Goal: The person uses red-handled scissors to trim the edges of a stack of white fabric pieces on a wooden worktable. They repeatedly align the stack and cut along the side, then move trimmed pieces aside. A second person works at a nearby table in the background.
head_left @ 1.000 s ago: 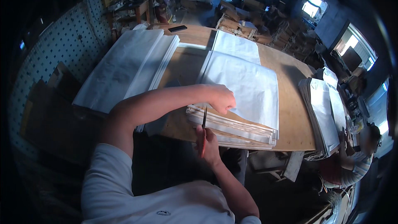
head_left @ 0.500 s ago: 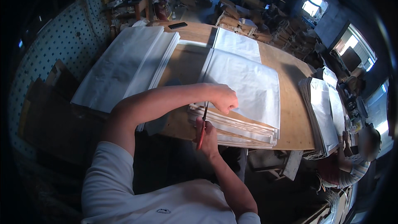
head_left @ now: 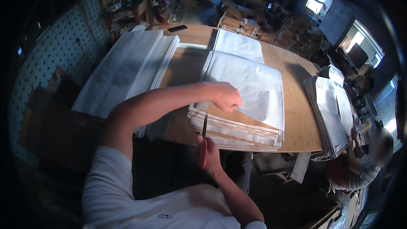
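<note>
A stack of white sheets with brown layers [head_left: 241, 134] lies at the near edge of the table before me. My left hand [head_left: 225, 96] reaches across from the left, its fingers closed on the near edge of the top white sheet [head_left: 250, 80]. Under that edge a strip of brown surface shows. Just below it, my right hand [head_left: 210, 156] grips red-handled scissors [head_left: 203, 150]. Their dark blades point away from me, over the stack's left near corner, and look closed or nearly so.
Another white stack [head_left: 123, 65] covers the table's left side. Beyond the middle stack lies a further white sheet [head_left: 239, 44]. A black phone [head_left: 177, 29] rests at the far edge. At right, a co-worker [head_left: 360, 169] sits beside another pile [head_left: 333, 110]. Bundles [head_left: 241, 23] fill the background.
My right hand has drawn the scissors back toward me, away from my left hand. The left hand keeps its hold on the sheet edge. The view has shifted slightly.
</note>
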The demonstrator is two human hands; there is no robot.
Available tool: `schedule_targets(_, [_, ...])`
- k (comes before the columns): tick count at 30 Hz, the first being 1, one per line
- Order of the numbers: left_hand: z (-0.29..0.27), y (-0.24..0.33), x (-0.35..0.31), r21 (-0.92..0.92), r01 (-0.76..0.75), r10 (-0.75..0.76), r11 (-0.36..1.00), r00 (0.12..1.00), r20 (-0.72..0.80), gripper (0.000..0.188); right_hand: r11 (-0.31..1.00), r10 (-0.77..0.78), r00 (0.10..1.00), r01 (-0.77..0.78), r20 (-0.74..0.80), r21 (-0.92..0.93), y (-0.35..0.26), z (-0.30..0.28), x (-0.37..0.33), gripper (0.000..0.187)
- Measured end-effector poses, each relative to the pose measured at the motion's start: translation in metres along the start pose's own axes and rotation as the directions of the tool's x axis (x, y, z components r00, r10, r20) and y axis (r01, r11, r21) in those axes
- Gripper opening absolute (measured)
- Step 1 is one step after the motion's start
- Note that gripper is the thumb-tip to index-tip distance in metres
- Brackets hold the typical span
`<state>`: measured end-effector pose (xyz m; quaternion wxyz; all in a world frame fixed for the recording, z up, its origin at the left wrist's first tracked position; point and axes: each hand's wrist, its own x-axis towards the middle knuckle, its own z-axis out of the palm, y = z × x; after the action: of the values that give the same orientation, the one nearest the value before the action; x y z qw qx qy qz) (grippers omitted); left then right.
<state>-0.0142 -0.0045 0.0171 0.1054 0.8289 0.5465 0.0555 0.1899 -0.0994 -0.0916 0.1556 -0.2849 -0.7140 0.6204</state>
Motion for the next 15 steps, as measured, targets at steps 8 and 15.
schedule_targets(8, [-0.18, -0.057, 0.08, 0.236, 0.184, -0.124, 0.954, 0.961, -0.248, 0.007, 0.959, 0.155, 0.969, -0.194, 0.192, 0.208, -0.017, -0.059, -0.08, 0.038])
schedule_targets(15, [-0.164, -0.034, 0.102, 0.259, -0.1, 0.268, 0.961, 0.574, -0.774, 0.02, 0.922, 0.181, 0.98, -0.197, 0.078, 0.334, -0.013, -0.085, -0.094, 0.037])
